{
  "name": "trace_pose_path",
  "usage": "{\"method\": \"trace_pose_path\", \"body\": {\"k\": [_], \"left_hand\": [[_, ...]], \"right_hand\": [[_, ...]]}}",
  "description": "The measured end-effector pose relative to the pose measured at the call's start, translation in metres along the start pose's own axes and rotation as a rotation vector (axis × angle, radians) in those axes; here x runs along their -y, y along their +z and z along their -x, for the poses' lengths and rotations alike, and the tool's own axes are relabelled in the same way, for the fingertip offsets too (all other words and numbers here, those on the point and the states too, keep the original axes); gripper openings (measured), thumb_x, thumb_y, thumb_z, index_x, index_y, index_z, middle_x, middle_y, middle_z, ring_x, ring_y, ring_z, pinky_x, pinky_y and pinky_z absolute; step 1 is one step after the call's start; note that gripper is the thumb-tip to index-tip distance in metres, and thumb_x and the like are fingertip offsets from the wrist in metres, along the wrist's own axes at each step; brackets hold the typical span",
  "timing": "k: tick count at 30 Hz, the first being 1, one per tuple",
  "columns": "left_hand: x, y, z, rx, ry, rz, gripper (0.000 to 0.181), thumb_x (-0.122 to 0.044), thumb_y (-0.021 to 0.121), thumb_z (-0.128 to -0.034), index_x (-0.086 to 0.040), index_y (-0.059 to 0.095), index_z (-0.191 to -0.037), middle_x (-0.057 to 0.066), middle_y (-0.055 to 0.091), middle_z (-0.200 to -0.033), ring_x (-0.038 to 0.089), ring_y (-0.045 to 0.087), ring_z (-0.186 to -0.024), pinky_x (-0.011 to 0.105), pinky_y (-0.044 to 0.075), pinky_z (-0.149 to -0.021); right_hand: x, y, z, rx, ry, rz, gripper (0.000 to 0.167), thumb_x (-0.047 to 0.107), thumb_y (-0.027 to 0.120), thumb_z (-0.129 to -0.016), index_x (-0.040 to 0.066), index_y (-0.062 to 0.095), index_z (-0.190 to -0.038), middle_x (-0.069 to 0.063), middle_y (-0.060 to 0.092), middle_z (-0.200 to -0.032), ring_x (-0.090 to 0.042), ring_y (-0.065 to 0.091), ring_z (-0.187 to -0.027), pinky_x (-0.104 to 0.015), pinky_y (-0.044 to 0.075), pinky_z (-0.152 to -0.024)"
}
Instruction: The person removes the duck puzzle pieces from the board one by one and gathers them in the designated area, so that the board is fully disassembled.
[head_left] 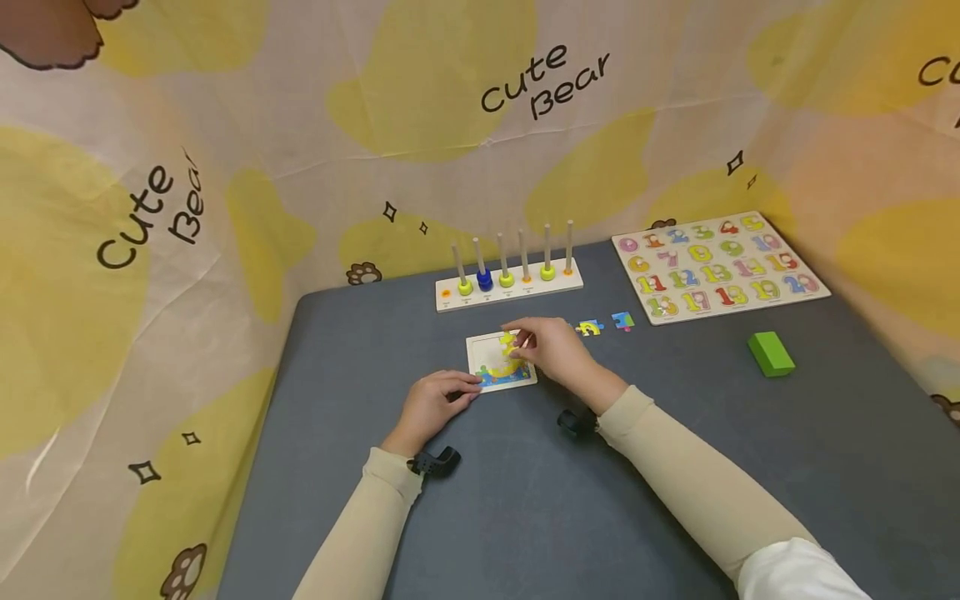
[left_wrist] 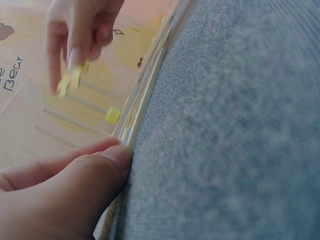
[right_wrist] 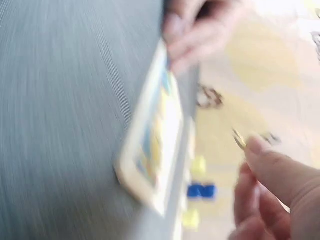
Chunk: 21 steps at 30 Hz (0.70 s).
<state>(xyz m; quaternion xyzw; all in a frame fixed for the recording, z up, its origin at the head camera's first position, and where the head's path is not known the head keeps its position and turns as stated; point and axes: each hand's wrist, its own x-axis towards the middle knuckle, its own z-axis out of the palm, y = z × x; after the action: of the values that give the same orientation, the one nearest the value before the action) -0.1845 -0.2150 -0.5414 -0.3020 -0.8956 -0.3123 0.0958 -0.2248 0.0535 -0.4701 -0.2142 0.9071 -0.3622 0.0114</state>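
Note:
A small square puzzle tray (head_left: 471,354) lies on the table, with blue and yellow pieces fitted along its lower part. At its lower left corner, the left hand (head_left: 431,406) holds the edge; in the left wrist view thumb and finger pinch the rim (left_wrist: 145,100). Above the tray's right side, the right hand (head_left: 558,354) pinches a yellow puzzle piece (head_left: 509,342) between thumb and finger. That piece (left_wrist: 71,81) hangs clear of the tray in the left wrist view, and appears edge-on (right_wrist: 239,139) in the right wrist view, which is blurred.
Two loose puzzle pieces, one yellow and blue (head_left: 590,327) and one mostly blue (head_left: 623,320), lie right of the tray. Behind it stands a white peg board (head_left: 510,287) with upright rods and rings. A number board (head_left: 712,265) and a green block (head_left: 771,354) are further right.

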Motion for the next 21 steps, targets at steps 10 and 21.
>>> {"method": "trace_pose_path", "body": {"k": [10, 21], "left_hand": [[0.004, 0.000, 0.000, 0.004, -0.010, 0.006, 0.014, -0.011, 0.084, -0.0910, -0.016, 0.086, -0.104, -0.007, 0.077, -0.116, 0.014, 0.070, -0.111, 0.037, 0.054, -0.098], [0.004, 0.002, -0.001, 0.001, -0.002, -0.008, 0.014, -0.011, 0.084, -0.0908, -0.016, 0.086, -0.104, -0.008, 0.077, -0.116, 0.013, 0.069, -0.111, 0.037, 0.054, -0.097]], "right_hand": [[-0.064, -0.071, 0.039, -0.043, 0.156, 0.059, 0.026, 0.011, 0.085, -0.090, 0.006, 0.065, -0.106, -0.006, 0.067, -0.085, -0.022, 0.058, -0.070, -0.036, 0.047, -0.062], [-0.098, -0.072, 0.053, 0.061, 0.286, -0.017, 0.018, 0.010, 0.080, -0.095, 0.005, 0.062, -0.095, -0.006, 0.063, -0.082, -0.020, 0.056, -0.074, -0.033, 0.044, -0.067]]}}
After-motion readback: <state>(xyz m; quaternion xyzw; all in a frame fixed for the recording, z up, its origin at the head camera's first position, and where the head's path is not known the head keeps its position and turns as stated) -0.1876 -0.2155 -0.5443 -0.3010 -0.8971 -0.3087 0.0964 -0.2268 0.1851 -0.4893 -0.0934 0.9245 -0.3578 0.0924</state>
